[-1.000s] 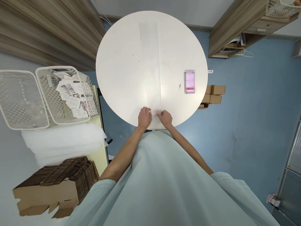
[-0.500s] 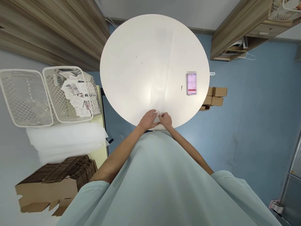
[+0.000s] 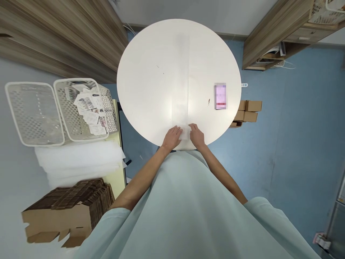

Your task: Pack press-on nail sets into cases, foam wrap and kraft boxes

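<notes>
A long translucent white strip of packing sheet [image 3: 180, 86] lies lengthwise on the round white table [image 3: 145, 97], reaching from near the far edge to my hands. A folded-looking doubled patch shows at its near end. My left hand [image 3: 172, 138] lies flat with stretched fingers on the left side of that end. Beside the right edge of the strip is my right hand [image 3: 197, 136], fingers partly bent and tips apart at the edge, with nothing visible in them. A pink box-like item [image 3: 220, 96], blurred out, rests on the table's right side.
Left of me stand a white basket [image 3: 104, 108] of printed cards, a stack of white sheets [image 3: 78, 158] and flattened cardboard boxes [image 3: 61, 219]. Small brown boxes [image 3: 253, 106] are right of the table. Wooden cabinets [image 3: 265, 36] flank the far side.
My hands have moved apart from their pinch at the strip's near end. The left now lies flat, the right has shifted rightward. The strip lies straighter.
</notes>
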Demonstrator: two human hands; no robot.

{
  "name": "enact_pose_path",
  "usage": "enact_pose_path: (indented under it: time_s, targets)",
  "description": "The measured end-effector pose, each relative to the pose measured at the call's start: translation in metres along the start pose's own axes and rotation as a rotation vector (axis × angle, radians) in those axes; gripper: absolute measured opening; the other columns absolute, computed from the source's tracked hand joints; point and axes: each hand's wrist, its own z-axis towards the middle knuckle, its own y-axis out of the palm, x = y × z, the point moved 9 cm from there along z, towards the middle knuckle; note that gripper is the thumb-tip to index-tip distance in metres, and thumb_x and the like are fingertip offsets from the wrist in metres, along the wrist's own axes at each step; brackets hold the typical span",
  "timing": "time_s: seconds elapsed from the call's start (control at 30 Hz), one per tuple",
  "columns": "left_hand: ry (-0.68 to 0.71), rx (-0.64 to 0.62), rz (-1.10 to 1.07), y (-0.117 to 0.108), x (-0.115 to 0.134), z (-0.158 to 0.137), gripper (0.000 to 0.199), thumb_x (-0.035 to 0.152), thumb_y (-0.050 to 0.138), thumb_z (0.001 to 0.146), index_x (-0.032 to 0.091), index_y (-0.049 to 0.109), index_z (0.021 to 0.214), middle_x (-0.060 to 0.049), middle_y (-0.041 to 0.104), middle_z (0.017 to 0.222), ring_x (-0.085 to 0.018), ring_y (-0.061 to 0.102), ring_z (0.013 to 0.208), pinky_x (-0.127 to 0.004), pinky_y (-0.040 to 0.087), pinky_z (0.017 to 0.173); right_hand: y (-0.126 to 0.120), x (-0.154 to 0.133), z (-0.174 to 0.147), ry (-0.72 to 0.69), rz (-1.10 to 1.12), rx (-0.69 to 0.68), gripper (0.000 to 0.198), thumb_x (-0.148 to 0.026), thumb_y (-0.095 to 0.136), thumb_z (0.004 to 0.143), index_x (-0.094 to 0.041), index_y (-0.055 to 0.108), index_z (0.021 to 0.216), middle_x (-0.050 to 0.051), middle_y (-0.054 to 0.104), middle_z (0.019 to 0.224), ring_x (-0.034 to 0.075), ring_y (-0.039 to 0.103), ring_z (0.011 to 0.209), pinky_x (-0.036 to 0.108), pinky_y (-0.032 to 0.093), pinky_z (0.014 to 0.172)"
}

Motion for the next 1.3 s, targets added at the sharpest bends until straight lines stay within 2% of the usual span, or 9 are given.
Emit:
enact_pose_path:
  time_s: [0.13, 0.27, 0.4, 0.5, 0.83, 0.93, 1.03, 1.13, 1.3]
  targets:
    - [-0.063, -0.016, -0.057, -0.007, -0.002, -0.001, 0.056, 0.015, 0.070, 0.086, 0.021, 0.062, 0.141, -0.018, 0.057, 0.154, -0.040, 0.050, 0.151, -0.056, 0.049, 0.119, 0.009, -0.014, -0.006, -0.246, -0.108, -0.150, 0.065, -0.003, 0.037, 0.099, -0.030, 0.053, 0.156, 0.003, 0.042, 0.175, 0.026, 0.065, 0.132, 0.039, 0.057, 0.099]
    - [-0.177, 0.006, -0.241, -0.019, -0.011, 0.002, 0.048, 0.022, 0.069, 0.089, 0.024, 0.064, 0.137, -0.012, 0.062, 0.144, -0.031, 0.068, 0.123, -0.045, 0.058, 0.104, 0.009, -0.005, 0.001, -0.237, 0.003, -0.171, 0.054, -0.012, 0.044, 0.104, -0.032, 0.056, 0.152, 0.000, 0.053, 0.167, 0.024, 0.069, 0.122, 0.039, 0.059, 0.096]
    - [-0.363, 0.131, -0.407, -0.032, -0.032, 0.004, 0.035, 0.036, 0.070, 0.095, 0.024, 0.067, 0.127, -0.008, 0.069, 0.132, -0.028, 0.068, 0.121, -0.043, 0.056, 0.107, 0.004, 0.000, 0.013, -0.234, 0.132, -0.116, 0.039, -0.028, 0.044, 0.111, -0.027, 0.058, 0.148, 0.005, 0.068, 0.148, 0.022, 0.071, 0.103, 0.038, 0.057, 0.093]
    - [-0.515, 0.220, -0.469, -0.034, -0.049, 0.004, 0.044, 0.045, 0.078, 0.092, 0.022, 0.064, 0.126, -0.011, 0.070, 0.132, -0.029, 0.069, 0.116, -0.043, 0.057, 0.102, 0.005, 0.001, 0.026, -0.190, 0.143, -0.060, 0.034, -0.036, 0.042, 0.114, -0.022, 0.063, 0.137, 0.009, 0.070, 0.137, 0.022, 0.069, 0.095, 0.036, 0.055, 0.085]
    - [-0.735, 0.456, -0.447, -0.024, -0.068, 0.013, 0.042, 0.024, 0.074, 0.097, 0.020, 0.055, 0.134, -0.013, 0.064, 0.131, -0.023, 0.070, 0.103, -0.043, 0.058, 0.099, 0.009, 0.007, 0.052, 0.122, 0.140, 0.051, 0.023, -0.037, 0.056, 0.110, -0.021, 0.065, 0.123, 0.008, 0.074, 0.120, 0.024, 0.071, 0.104, 0.037, 0.056, 0.087]
    - [-0.652, 0.492, -0.274, -0.037, -0.060, 0.019, 0.048, 0.020, 0.075, 0.094, 0.020, 0.055, 0.137, -0.017, 0.059, 0.140, -0.031, 0.065, 0.124, -0.050, 0.054, 0.108, -0.001, -0.005, 0.055, 0.038, 0.032, 0.106, 0.028, -0.030, 0.057, 0.109, -0.017, 0.063, 0.133, 0.014, 0.071, 0.130, 0.028, 0.069, 0.116, 0.043, 0.058, 0.093]
    - [-0.350, 0.430, -0.083, -0.046, -0.037, 0.037, 0.032, 0.010, 0.059, 0.098, 0.018, 0.062, 0.128, -0.019, 0.060, 0.145, -0.034, 0.053, 0.145, -0.057, 0.042, 0.123, -0.006, -0.034, 0.055, -0.257, -0.112, 0.145, 0.036, -0.012, 0.045, 0.108, -0.015, 0.064, 0.138, 0.020, 0.063, 0.149, 0.031, 0.057, 0.141, 0.048, 0.053, 0.111]
    - [-0.113, 0.289, -0.004, -0.040, -0.021, 0.050, 0.040, 0.004, 0.040, 0.102, 0.017, 0.066, 0.129, -0.016, 0.061, 0.153, -0.028, 0.045, 0.156, -0.054, 0.031, 0.134, 0.002, -0.047, 0.053, -0.485, -0.162, 0.063, 0.049, -0.004, 0.034, 0.106, -0.013, 0.061, 0.146, 0.019, 0.056, 0.161, 0.029, 0.047, 0.156, 0.051, 0.045, 0.124]
    - [-0.078, 0.187, 0.015, -0.030, -0.020, 0.049, 0.049, 0.005, 0.035, 0.100, 0.012, 0.063, 0.140, -0.019, 0.057, 0.160, -0.028, 0.048, 0.156, -0.053, 0.030, 0.135, 0.013, -0.032, 0.055, -0.533, -0.186, -0.013, 0.053, -0.019, 0.053, 0.107, -0.014, 0.050, 0.160, 0.017, 0.041, 0.174, 0.030, 0.037, 0.164, 0.051, 0.046, 0.126]
